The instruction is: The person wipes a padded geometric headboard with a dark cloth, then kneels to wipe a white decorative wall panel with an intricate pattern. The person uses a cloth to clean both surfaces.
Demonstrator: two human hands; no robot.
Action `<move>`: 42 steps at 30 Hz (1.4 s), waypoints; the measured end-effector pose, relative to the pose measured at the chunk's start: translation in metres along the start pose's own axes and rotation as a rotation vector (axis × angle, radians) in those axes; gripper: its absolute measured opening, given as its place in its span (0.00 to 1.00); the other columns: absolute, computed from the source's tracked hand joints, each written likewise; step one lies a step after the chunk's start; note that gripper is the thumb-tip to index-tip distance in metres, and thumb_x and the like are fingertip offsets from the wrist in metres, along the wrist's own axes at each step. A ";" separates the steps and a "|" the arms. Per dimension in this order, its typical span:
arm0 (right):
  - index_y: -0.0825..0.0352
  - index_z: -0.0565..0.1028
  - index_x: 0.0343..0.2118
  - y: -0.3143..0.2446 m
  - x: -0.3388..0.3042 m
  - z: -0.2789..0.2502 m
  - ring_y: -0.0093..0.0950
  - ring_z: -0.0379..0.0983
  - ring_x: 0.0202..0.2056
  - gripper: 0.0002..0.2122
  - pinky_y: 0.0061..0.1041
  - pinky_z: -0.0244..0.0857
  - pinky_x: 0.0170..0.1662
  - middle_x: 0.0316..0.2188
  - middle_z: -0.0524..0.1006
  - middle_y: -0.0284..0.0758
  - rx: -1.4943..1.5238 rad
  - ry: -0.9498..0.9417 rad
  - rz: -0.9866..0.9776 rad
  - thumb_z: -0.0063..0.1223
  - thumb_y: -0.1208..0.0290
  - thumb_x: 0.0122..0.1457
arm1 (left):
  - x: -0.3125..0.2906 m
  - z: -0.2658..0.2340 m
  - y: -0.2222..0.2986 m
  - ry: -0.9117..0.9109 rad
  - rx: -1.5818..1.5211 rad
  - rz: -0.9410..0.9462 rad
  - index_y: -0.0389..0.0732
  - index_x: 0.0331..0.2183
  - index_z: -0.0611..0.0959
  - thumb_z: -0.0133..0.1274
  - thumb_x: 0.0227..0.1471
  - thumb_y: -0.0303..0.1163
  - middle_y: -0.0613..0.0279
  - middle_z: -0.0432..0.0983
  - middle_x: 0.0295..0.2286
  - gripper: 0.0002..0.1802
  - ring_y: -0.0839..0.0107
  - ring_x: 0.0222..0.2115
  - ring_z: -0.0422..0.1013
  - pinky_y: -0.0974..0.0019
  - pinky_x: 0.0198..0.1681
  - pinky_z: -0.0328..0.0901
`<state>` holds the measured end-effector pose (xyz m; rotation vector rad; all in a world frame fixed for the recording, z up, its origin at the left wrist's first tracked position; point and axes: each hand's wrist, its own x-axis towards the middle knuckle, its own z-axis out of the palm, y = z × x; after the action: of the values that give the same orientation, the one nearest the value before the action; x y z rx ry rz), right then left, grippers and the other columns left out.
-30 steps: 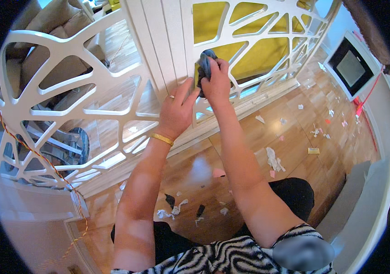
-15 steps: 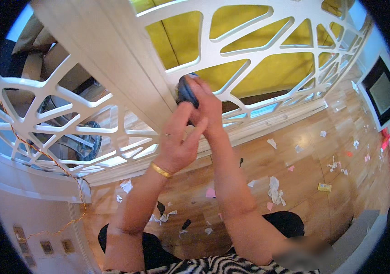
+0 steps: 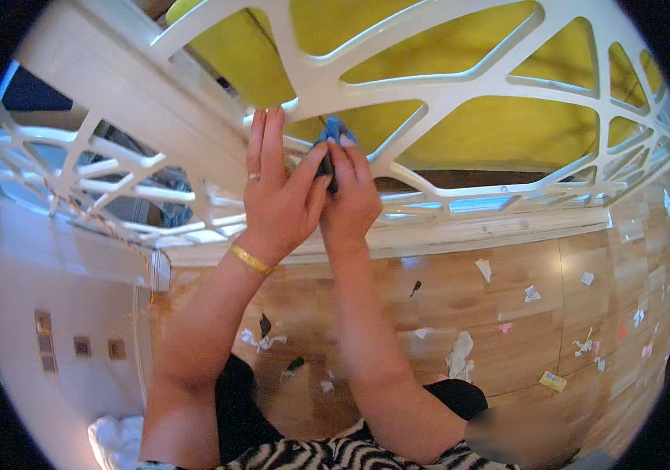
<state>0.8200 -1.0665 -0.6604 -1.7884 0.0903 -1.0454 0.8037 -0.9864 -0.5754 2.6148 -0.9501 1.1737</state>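
A dark blue cloth (image 3: 334, 126) is bunched between my two hands at the white lattice panel (image 3: 318, 86). My right hand (image 3: 352, 200) has its fingers closed on the cloth from the right. My left hand (image 3: 280, 204), with a ring and a gold bracelet, seems to pinch the cloth's left edge between thumb and forefinger. Two of its other fingers stretch up against the pale post (image 3: 127, 90) beside the panel. Much of the cloth is hidden behind my fingers.
Yellow material (image 3: 460, 129) shows through the panel's openings. White paper scraps (image 3: 460, 356) and a small yellow packet (image 3: 552, 381) lie on the wood floor (image 3: 507, 274). A twisted cord (image 3: 88, 210) hangs at the left, above a wall with switch plates (image 3: 82, 346).
My view has shifted closer to the panel. My left hand has moved up and left, with two fingers now straight against the post. The cloth shows more of its blue top above my fingers.
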 end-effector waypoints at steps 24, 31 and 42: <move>0.61 0.79 0.42 0.065 -0.063 0.011 0.39 0.72 0.39 0.18 0.33 0.68 0.39 0.46 0.74 0.40 -0.259 0.196 -0.258 0.54 0.83 0.45 | -0.026 0.018 -0.049 -0.136 -0.114 0.354 0.42 0.43 0.80 0.49 0.45 0.23 0.62 0.69 0.54 0.20 0.59 0.57 0.63 0.62 0.47 0.65; 0.62 0.77 0.41 0.043 -0.045 0.005 0.36 0.72 0.34 0.17 0.32 0.68 0.35 0.43 0.76 0.34 -0.437 0.059 -0.328 0.53 0.78 0.45 | -0.027 0.012 -0.054 -0.140 -0.206 0.343 0.40 0.40 0.80 0.50 0.46 0.27 0.62 0.68 0.54 0.16 0.63 0.57 0.61 0.63 0.47 0.66; 0.66 0.77 0.44 0.007 -0.048 0.026 0.29 0.76 0.38 0.16 0.25 0.68 0.44 0.37 0.80 0.38 0.427 -0.223 0.740 0.54 0.78 0.50 | -0.026 0.007 -0.055 -0.171 -0.263 0.338 0.40 0.38 0.80 0.52 0.45 0.27 0.61 0.69 0.53 0.14 0.61 0.56 0.62 0.59 0.48 0.66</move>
<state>0.8107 -1.0276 -0.6977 -1.2987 0.3355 -0.2983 0.8282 -0.9321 -0.5909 2.4339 -1.5135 0.8190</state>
